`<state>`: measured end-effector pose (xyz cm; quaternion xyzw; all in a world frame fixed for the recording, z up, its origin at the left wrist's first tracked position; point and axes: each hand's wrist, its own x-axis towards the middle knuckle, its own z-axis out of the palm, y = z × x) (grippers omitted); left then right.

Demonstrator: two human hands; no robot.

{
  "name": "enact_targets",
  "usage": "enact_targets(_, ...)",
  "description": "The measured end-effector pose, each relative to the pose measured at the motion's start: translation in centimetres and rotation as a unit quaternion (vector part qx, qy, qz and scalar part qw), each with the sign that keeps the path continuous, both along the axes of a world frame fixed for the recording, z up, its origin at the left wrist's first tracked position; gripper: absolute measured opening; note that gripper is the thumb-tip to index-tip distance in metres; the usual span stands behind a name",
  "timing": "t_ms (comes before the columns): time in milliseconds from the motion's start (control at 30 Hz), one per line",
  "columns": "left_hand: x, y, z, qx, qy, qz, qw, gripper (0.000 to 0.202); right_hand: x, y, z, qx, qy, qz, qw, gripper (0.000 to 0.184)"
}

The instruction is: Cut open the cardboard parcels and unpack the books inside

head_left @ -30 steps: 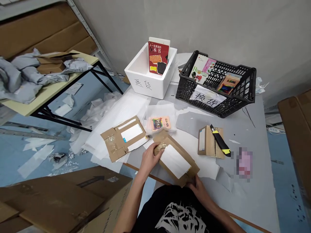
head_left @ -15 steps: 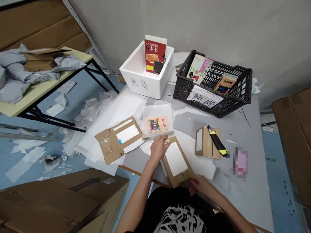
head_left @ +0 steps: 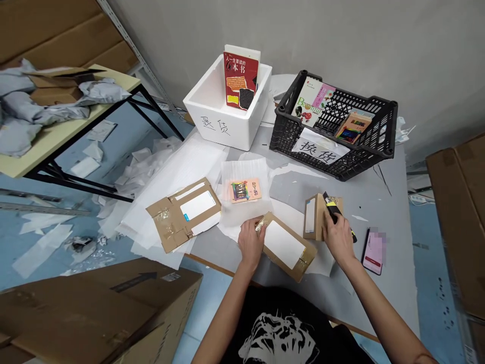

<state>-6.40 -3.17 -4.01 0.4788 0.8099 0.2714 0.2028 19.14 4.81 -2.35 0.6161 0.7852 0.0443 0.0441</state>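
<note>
My left hand (head_left: pixel 251 242) grips the upper left end of a taped cardboard box (head_left: pixel 290 260) with a white label, tilted near the table's front edge. To its right, my right hand (head_left: pixel 339 237) has its fingers closed around a black and yellow utility knife (head_left: pixel 331 206), at a small open cardboard box (head_left: pixel 309 218). Behind my left hand, a small peach-coloured book (head_left: pixel 246 190) rests on white foam wrap (head_left: pixel 248 167). An opened, flattened cardboard mailer (head_left: pixel 197 210) lies to the left.
At the back stand a white foam box (head_left: pixel 222 129) with a red book (head_left: pixel 241 78) and a black plastic crate (head_left: pixel 280 131) with books. A phone (head_left: pixel 373 253) lies at right. Large cartons (head_left: pixel 94 313) flank the table; grey parcels (head_left: pixel 56 114) fill a side table.
My right hand has moved from the box's near end up and right onto the utility knife. The box in my left hand has swung its near end to the right.
</note>
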Motion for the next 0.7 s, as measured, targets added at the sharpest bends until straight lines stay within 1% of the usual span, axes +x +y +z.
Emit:
enact_targets(100, -0.2, -0.7, 0.5, -0.002, -0.043, -0.004, 0.999, 0.029, 0.8, 1.0, -0.2, -0.003, 0.011, -0.026, 1.000, 0.049)
enact_targets(200, -0.1, -1.9, 0.8, -0.015, -0.080, 0.019, 0.996, 0.051, 1.5, 2.0, -0.6, -0.004, 0.023, -0.039, 0.999, 0.052)
enact_targets(300, 0.5, -3.3, 0.4, -0.016, -0.092, 0.051, 0.994, 0.072, 2.2, 2.7, -1.0, -0.004, 0.031, -0.047, 0.998, 0.050)
enact_targets(367, 1.1, -4.1, -0.3, -0.006, -0.105, 0.049, 0.993, 0.077, 2.4, 3.1, -0.7, -0.018, 0.029, -0.056, 0.998, 0.049)
enact_targets(433, 1.5, -4.4, -0.8, 0.000, -0.115, 0.035, 0.993, 0.076, 2.3, 3.0, 0.5, -0.043, 0.033, -0.074, 0.996, 0.048)
enact_targets(500, 1.9, -4.1, -1.1, -0.002, -0.120, 0.025, 0.992, 0.074, 1.5, 2.4, 2.6, -0.068, 0.060, -0.082, 0.993, 0.048)
enact_targets(533, 2.0, -3.8, -1.2, -0.003, -0.120, 0.023, 0.993, 0.073, 0.7, 1.8, 3.8, -0.081, 0.080, -0.071, 0.991, 0.047)
enact_targets(567, 2.1, -3.5, -1.1, -0.002, -0.119, 0.023, 0.993, 0.072, -0.2, 1.0, 5.1, -0.093, 0.102, -0.046, 0.989, 0.047)
enact_targets(633, 2.4, -2.9, -1.1, 0.002, -0.119, 0.024, 0.993, 0.072, -2.6, -0.8, 7.5, -0.127, 0.124, 0.032, 0.984, 0.046)
enact_targets(700, 2.6, -2.4, -1.1, 0.003, -0.121, 0.029, 0.992, 0.070, -5.3, -2.8, 9.0, -0.164, 0.087, 0.099, 0.978, 0.047)
